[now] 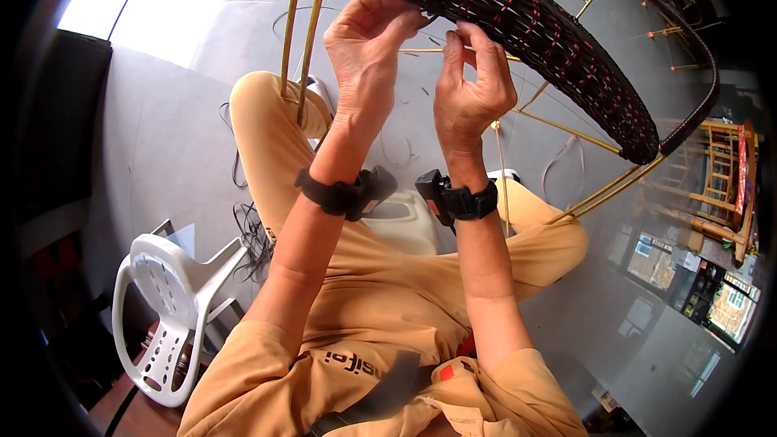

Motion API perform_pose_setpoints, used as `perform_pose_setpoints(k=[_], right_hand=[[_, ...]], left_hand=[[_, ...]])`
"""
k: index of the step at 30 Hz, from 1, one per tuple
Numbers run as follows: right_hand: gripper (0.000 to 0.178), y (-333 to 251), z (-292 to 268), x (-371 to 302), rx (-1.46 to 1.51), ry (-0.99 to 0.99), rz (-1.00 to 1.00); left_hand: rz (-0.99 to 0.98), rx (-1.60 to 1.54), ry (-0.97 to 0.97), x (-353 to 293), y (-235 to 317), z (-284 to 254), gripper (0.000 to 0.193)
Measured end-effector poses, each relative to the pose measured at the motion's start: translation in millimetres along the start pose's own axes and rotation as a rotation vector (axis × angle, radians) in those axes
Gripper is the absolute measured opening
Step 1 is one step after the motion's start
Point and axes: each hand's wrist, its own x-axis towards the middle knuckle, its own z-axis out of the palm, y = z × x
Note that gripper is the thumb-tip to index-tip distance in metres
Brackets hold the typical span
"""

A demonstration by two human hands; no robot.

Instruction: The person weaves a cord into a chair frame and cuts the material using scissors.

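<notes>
A dark woven wicker band (518, 24) with red flecks curves across a gold metal chair frame (301, 40) in front of me. My left hand (368, 40) is raised to the band's near edge, fingers pinched on a thin dark weaving strand. My right hand (473, 81) is right beside it, fingertips closed on the same strand just under the weave. Both wrists carry black straps with small devices. My tan trousers (364, 291) fill the lower middle.
A white plastic chair (174, 307) lies tipped at lower left. Loose dark cords (247, 222) trail on the grey floor by my left leg. Wooden chair frames (720, 186) stand at the right. Bright daylight comes in at upper left.
</notes>
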Motion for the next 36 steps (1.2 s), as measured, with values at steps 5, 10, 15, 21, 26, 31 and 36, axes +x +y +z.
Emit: perform_pose_setpoints(k=[5, 10, 15, 21, 26, 31, 36], right_hand=[[0.01, -1.1, -0.6, -2.4, 0.017, -0.02, 0.015], [0.009, 0.5, -4.2, -1.4, 0.024, -0.043, 0.072], [0.009, -4.7, -2.5, 2.4, 0.073, -0.039, 0.07], [0.009, -1.6, -4.6, 3.2, 0.066, -0.039, 0.076], [0.011, 0.0, 0.3, 3.3, 0.085, -0.016, 0.049], [0.013, -1.7, 4.2, 4.2, 0.059, -0.015, 0.0], [0.013, -4.3, 0.7, 5.7, 0.045, -0.058, -0.003]], left_hand=[[-0.042, 0.038, -0.026, -10.7, -2.7, 4.3, 0.016], [0.381, 0.567, -0.01, -6.1, -5.1, 4.4, 0.012], [0.596, 0.747, -0.01, 1.8, 1.2, 3.3, 0.016], [0.606, 0.891, -0.023, 2.1, 10.5, 7.1, 0.02], [0.612, 0.858, 0.023, 1.5, 9.4, 8.0, 0.017], [0.525, 0.801, 0.085, 4.6, 4.8, 5.1, 0.011], [0.616, 0.813, 0.085, 3.9, 3.4, 7.4, 0.011]])
